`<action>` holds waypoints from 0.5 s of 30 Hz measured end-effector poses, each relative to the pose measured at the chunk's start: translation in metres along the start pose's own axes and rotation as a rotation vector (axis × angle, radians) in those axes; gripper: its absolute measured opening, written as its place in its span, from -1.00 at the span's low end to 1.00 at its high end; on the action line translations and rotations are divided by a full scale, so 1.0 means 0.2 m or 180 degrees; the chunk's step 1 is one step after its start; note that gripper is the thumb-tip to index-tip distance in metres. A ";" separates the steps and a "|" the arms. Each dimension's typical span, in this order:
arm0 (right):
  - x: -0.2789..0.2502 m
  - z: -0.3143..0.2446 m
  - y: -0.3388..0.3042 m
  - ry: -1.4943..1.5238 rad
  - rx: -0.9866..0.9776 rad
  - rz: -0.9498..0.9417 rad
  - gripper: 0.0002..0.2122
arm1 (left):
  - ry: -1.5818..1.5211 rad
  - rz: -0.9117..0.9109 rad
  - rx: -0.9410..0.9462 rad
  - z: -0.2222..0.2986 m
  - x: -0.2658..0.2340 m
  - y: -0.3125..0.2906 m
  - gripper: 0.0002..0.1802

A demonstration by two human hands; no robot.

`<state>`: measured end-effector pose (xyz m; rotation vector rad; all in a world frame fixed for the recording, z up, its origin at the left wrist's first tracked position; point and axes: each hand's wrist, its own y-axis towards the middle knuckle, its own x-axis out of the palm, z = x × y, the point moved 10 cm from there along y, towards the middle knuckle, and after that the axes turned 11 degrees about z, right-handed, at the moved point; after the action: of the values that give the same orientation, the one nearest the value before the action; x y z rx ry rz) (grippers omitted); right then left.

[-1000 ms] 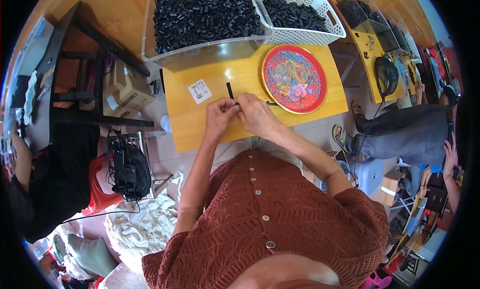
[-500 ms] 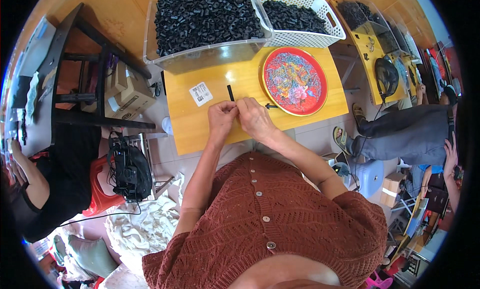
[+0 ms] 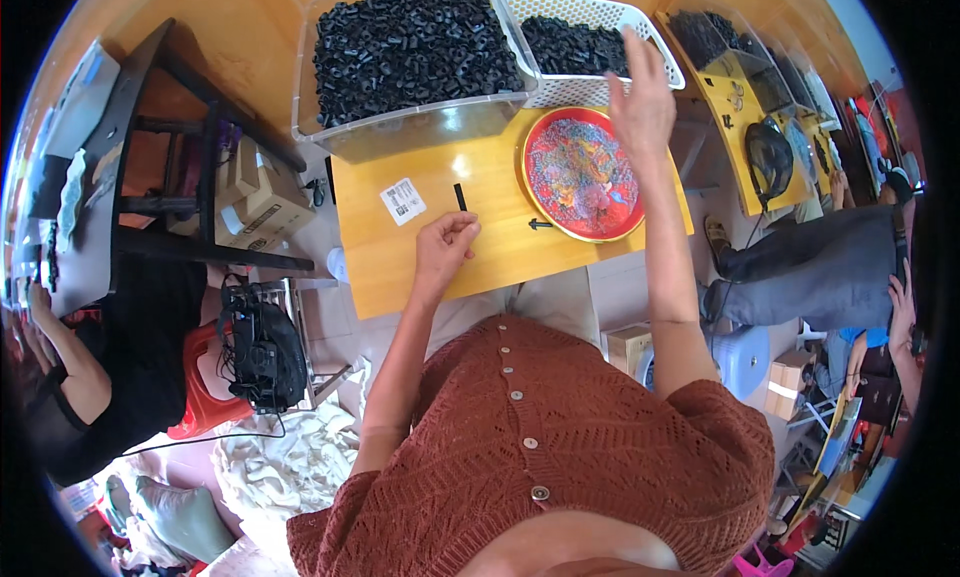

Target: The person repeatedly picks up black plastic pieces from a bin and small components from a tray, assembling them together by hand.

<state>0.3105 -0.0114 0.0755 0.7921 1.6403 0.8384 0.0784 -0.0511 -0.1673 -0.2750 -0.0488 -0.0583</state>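
Remotely I see left hand over yellow wooden surface, grip narrow; can't tell if holding anything. Slim black strip just beyond it. Right hand, grip wide, at near right of far-side white perforated plastic basket of small black parts; contact, can't tell.

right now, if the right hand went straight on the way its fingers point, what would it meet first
Probably the white perforated basket or the black pieces inside it; the right hand overlaps its right end in view, but its height above it is unclear.
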 end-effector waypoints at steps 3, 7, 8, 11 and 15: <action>-0.10 -0.01 -0.04 0.0117 0.0183 0.0381 -0.63 | 0.0197 0.0058 0.0055 0.00 -0.01 -0.02 -0.74; 0.01 -0.11 -0.38 0.0749 0.0550 -0.0645 -0.74 | 0.0026 0.0007 0.0205 0.15 -0.01 -0.03 -0.75; 0.02 -0.12 -0.49 0.0801 0.0506 -0.0574 -0.77 | 0.0014 0.0015 0.0356 0.22 -0.03 -0.02 -0.75; -0.02 -0.17 -0.67 0.0996 0.0668 -0.0603 -0.83 | -0.0042 0.0268 0.0906 0.49 -0.18 0.05 -0.78; -0.07 -0.21 -0.83 0.1281 0.1102 -0.0758 -0.84 | 0.0374 0.0640 0.1774 0.95 -0.36 0.18 -0.82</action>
<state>0.2593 -0.1161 -0.0514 0.6691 2.2302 0.5736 0.0008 0.0392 0.0025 0.2813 0.0797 0.1385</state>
